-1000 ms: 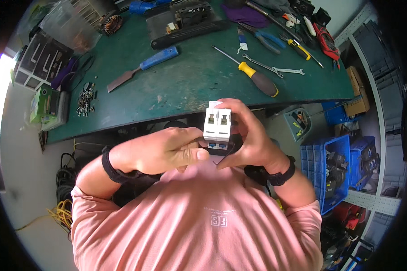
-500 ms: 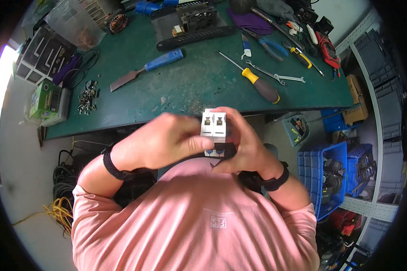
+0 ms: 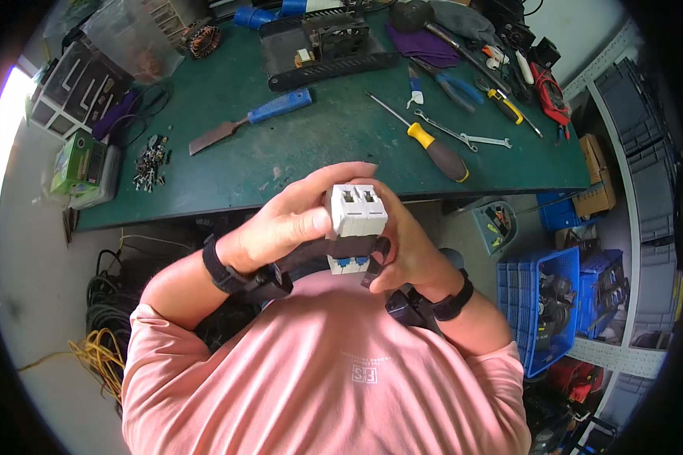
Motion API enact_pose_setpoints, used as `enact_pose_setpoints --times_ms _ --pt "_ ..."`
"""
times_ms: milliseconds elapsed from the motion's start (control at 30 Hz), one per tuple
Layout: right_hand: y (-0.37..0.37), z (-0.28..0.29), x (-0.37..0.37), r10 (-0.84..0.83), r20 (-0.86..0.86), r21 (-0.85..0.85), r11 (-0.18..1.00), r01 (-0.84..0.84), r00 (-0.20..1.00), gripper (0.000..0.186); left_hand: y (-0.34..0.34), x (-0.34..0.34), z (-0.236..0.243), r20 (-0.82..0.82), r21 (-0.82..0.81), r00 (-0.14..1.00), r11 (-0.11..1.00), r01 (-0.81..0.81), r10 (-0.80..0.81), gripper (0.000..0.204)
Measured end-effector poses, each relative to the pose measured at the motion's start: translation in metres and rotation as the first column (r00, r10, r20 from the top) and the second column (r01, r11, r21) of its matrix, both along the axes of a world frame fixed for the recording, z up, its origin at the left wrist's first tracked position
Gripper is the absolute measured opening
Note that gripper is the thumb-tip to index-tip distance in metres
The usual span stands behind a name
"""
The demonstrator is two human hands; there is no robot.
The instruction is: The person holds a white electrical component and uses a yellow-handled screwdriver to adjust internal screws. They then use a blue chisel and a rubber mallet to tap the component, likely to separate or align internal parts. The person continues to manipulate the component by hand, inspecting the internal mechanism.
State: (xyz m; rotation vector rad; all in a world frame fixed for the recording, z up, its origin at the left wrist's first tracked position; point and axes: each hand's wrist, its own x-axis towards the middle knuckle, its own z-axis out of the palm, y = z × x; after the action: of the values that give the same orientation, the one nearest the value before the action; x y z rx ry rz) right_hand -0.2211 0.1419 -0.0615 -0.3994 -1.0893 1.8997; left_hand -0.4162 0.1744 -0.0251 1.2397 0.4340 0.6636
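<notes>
In front of my chest, close to the bench's front edge, both hands hold a white two-pole circuit breaker [image 3: 359,220]. Its end with two square terminal openings faces up, and blue parts show near its lower end. A dark strip [image 3: 353,246] crosses its middle; what it is I cannot make out. My left hand [image 3: 288,216] grips the left side, thumb against the casing and fingers reaching along the far side. Around the right side curls my right hand [image 3: 408,246], its thumb low beside the dark strip. The breaker's underside is hidden.
On the green bench [image 3: 296,155] lie a blue-handled scraper [image 3: 250,117], a yellow-and-black screwdriver [image 3: 429,144], spanners [image 3: 463,133], pliers [image 3: 459,87] and a pile of screws [image 3: 152,163]. A blue crate [image 3: 520,303] stands at right, coiled cables [image 3: 106,299] at lower left.
My left hand has shifted from across the breaker's front to its left side, its fingers now stretched along the far side. The breaker has tilted, showing more of its white front.
</notes>
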Motion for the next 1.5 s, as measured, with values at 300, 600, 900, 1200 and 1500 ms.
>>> enact_pose_setpoints --times_ms 300,600,900,1200,1500 --pt "-0.010 0.005 -0.012 -0.056 0.124 0.122 0.992 0.041 0.991 0.116 -0.030 -0.007 0.022 0.047 -0.276 0.987 0.952 -0.136 0.155 0.086" --pt "-0.013 -0.001 -0.023 -0.127 0.128 0.131 0.985 0.110 0.984 0.115 -0.025 -0.016 0.021 0.108 -0.406 0.982 0.908 -0.098 0.155 0.094" --pt "-0.014 -0.001 -0.030 -0.053 0.130 0.079 0.996 0.043 0.990 0.107 -0.034 -0.024 0.021 0.048 -0.412 0.975 0.893 -0.180 0.219 0.081" --pt "-0.021 -0.006 -0.032 -0.083 0.182 0.142 0.988 0.057 0.980 0.106 -0.041 -0.030 0.014 0.016 -0.321 0.970 0.920 -0.224 0.242 0.064" --pt "-0.020 -0.003 -0.032 -0.120 0.164 0.113 0.988 0.102 0.979 0.091 -0.044 -0.021 0.010 0.041 -0.225 0.929 0.909 -0.350 0.368 0.059"
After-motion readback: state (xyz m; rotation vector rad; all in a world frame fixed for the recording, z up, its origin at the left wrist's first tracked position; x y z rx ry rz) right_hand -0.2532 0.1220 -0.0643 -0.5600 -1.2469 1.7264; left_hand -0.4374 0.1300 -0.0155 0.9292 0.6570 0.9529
